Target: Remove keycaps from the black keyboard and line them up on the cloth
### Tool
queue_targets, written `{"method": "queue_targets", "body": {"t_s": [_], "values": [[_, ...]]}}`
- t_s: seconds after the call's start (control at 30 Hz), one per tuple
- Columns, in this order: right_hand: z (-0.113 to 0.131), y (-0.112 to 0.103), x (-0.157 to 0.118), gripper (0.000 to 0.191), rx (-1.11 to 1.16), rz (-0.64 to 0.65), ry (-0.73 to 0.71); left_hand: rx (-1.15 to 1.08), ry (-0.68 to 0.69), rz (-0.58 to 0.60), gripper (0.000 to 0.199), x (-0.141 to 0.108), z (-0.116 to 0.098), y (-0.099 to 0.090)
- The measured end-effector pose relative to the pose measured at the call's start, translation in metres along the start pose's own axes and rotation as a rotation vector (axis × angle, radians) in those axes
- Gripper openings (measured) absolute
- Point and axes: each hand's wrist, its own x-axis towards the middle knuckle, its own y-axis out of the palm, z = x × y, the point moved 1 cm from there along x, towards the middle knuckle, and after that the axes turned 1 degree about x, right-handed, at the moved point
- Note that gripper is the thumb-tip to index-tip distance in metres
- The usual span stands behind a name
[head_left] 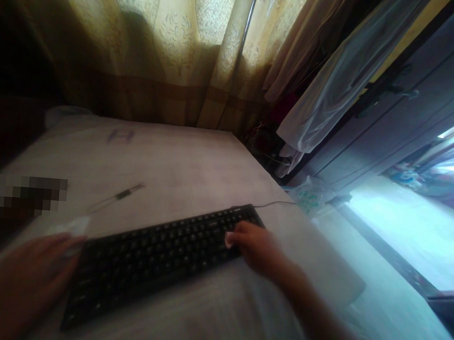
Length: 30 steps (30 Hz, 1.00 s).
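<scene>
A black keyboard [161,248] lies at a slant on the cloth-covered surface, its cable running off at the far right corner. My left hand [29,280], blurred, is at the keyboard's left end with its fingers against the edge, gripping it. Just beyond those fingers is a crumpled whitish piece [75,226], too blurred to name. My right hand [254,245] is closed over the keys near the right end. A small pale wad [229,239], like tissue or cloth, shows at its fingertips.
On the pale bedsheet [180,161] behind the keyboard lies a thin, cord-like item with a dark middle [123,194]. Yellow curtains [174,45] hang at the back. Clothes [322,99] hang beside a dark cabinet [372,124] on the right. A plastic bag [307,197] sits beyond the right edge.
</scene>
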Motion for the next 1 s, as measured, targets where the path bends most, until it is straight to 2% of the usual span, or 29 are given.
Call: {"method": "queue_targets", "body": {"t_s": [0.27,0.57,0.67,0.83,1.0], "values": [[0.001,-0.001,-0.009,0.022,0.031,0.032,0.002,-0.017,-0.046,0.018,0.045,0.002,-0.007,-0.007],[0.004,0.004,-0.007,0.025,0.074,-0.016,0.003,-0.011,-0.063,0.036,0.049,0.008,-0.019,-0.022],[0.009,0.003,-0.007,0.025,0.145,-0.078,-0.023,-0.032,-0.084,0.031,0.049,0.010,-0.022,-0.026],[0.030,0.007,0.011,0.027,0.235,-0.199,-0.082,-0.020,-0.091,-0.001,0.042,0.010,-0.025,-0.028],[0.044,0.014,0.044,0.028,0.166,-0.213,0.059,-0.006,-0.112,-0.018,0.038,0.009,-0.024,-0.027]]}}
